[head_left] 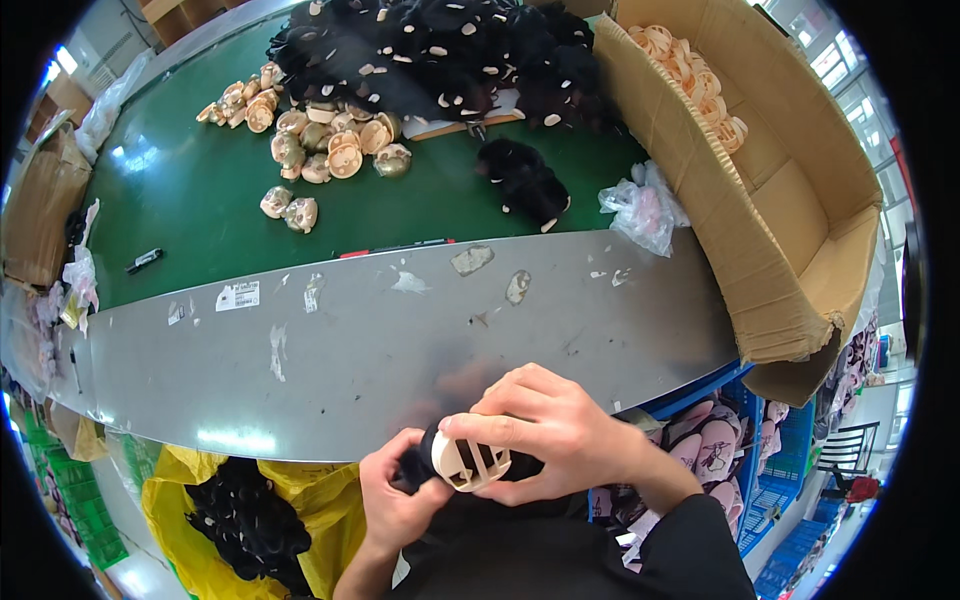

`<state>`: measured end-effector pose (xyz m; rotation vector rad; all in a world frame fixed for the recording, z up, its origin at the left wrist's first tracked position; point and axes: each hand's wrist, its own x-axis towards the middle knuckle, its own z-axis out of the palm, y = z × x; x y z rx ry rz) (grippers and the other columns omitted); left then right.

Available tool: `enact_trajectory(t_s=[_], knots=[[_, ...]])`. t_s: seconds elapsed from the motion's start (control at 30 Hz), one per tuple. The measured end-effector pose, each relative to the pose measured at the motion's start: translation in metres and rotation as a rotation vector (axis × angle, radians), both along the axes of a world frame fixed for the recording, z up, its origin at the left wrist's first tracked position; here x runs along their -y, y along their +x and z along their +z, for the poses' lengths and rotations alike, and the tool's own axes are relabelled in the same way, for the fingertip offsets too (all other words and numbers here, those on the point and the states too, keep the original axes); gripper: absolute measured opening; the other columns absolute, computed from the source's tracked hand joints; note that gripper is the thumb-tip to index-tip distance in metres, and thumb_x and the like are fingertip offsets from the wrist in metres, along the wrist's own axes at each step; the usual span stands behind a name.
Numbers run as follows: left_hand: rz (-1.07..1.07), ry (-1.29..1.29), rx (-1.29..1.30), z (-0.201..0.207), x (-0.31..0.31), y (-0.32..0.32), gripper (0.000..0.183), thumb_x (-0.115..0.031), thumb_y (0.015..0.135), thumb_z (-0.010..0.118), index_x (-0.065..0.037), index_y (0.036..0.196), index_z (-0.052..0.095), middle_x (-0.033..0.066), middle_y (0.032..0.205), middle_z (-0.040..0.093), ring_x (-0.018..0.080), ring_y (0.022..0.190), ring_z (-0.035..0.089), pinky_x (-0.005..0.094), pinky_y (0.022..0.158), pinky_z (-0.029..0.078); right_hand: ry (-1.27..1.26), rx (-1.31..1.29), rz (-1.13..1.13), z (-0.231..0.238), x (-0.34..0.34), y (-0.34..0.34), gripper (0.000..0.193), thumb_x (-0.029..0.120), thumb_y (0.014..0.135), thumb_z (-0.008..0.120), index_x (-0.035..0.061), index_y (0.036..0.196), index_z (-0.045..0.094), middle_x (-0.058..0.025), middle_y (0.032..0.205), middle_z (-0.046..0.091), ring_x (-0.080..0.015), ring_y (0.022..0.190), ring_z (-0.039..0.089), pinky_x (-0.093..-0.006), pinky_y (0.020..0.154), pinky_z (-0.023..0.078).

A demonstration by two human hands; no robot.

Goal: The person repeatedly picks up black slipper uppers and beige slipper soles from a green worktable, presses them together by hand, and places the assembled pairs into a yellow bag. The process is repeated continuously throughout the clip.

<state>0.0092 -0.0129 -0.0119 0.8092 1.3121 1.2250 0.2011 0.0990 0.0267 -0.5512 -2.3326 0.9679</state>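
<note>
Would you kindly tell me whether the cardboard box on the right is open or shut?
The cardboard box is open: its top is uncovered, and peach-coloured pieces show inside.

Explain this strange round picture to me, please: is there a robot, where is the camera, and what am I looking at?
There is no robot here, just a person using bare hands. The camera sits on the person's head and looks down; its very wide lens bends straight edges.

At the bottom, the left hand grips a dark fluffy piece, while the right hand holds a cream plastic part with slots, right against it.

Beyond is a table with a green top and a grey metal strip nearer the person. On the green lie a big black fluffy heap and many beige plastic pieces. A cardboard box stands at the right.
</note>
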Motion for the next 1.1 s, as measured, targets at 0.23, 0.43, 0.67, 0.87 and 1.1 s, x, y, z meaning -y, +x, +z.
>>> enact_trajectory(t_s=[0.23,0.43,0.67,0.87,1.1], knots=[[-0.223,-0.104,0.358,-0.006,0.005,-0.018,0.037,-0.013,0.078,0.076,0.005,0.11,0.069,0.0023,0.097,0.071,0.0068,0.087,0.062,0.0233,0.079,0.051,-0.182,-0.009,0.364,0.001,-0.02,-0.003,0.065,0.017,0.082,0.082,0.0075,0.142,0.058,-0.0117,0.124,0.064,-0.0312,0.107,0.063,-0.0423,0.092,0.052],[-0.273,-0.005,0.073,-0.005,0.003,-0.023,0.032,-0.006,0.074,0.077,0.003,0.103,0.067,0.0039,0.09,0.07,0.0104,0.085,0.064,0.0274,0.077,0.052,-0.128,0.096,0.398,0.0,-0.022,-0.005,0.063,0.018,0.083,0.081,0.0131,0.141,0.058,-0.0112,0.113,0.061,-0.0296,0.097,0.064,-0.0393,0.084,0.055],[0.204,0.398,-0.52,0.0,-0.005,0.011,0.064,-0.017,0.074,0.091,-0.001,0.123,0.053,0.0137,0.113,0.058,0.0213,0.094,0.06,0.0338,0.08,0.052,0.157,-0.191,-0.074,-0.01,-0.005,-0.047,0.035,0.035,0.095,0.063,0.0046,0.079,0.057,-0.007,0.068,0.048,-0.0257,0.054,0.05,-0.0358,0.048,0.041],[0.328,0.487,-0.501,-0.005,0.01,0.006,0.052,-0.002,0.074,0.085,-0.001,0.116,0.055,0.0147,0.108,0.065,0.023,0.095,0.065,0.0329,0.084,0.053,-0.011,-0.41,-0.139,-0.007,-0.001,-0.081,0.037,0.018,0.1,0.053,0.0053,0.065,0.05,-0.0048,0.057,0.04,-0.022,0.044,0.041,-0.0347,0.041,0.032],[0.321,0.329,-0.437,0.002,0.017,-0.001,0.027,0.007,0.076,0.073,0.0,0.099,0.062,0.0089,0.093,0.068,0.0142,0.079,0.064,0.0259,0.073,0.051,-0.602,-0.581,-0.052,-0.03,0.025,-0.092,0.051,0.019,0.109,0.038,0.0035,0.061,0.044,-0.0038,0.055,0.045,-0.0146,0.046,0.037,-0.0313,0.043,0.029]])
